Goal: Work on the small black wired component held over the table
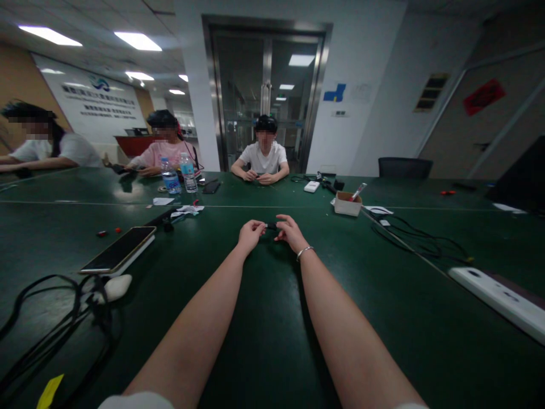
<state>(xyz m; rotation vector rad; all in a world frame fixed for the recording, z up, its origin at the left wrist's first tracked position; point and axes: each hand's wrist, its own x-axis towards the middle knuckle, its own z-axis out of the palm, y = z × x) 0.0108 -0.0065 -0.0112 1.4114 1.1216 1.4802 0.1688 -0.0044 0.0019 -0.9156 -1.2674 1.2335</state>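
Observation:
My left hand (252, 235) is closed in a pinch on the silvery left end of a small black object (271, 226), possibly a plug or stick; its exact kind is too small to tell. At its right end is my right hand (290, 233), with a silver bracelet at the wrist. The thumb and a finger there curl about the black end, while the index finger is raised above it. Both hands are held out over the middle of the dark green table (264, 318).
Left of my arms lie a phone (121, 249), a white mouse-like item (116, 288) and black cables (63, 318). To the right are a small box (348, 204), more cables (426, 241) and a white power strip (498, 298). A person (264, 156) sits opposite; two others sit left.

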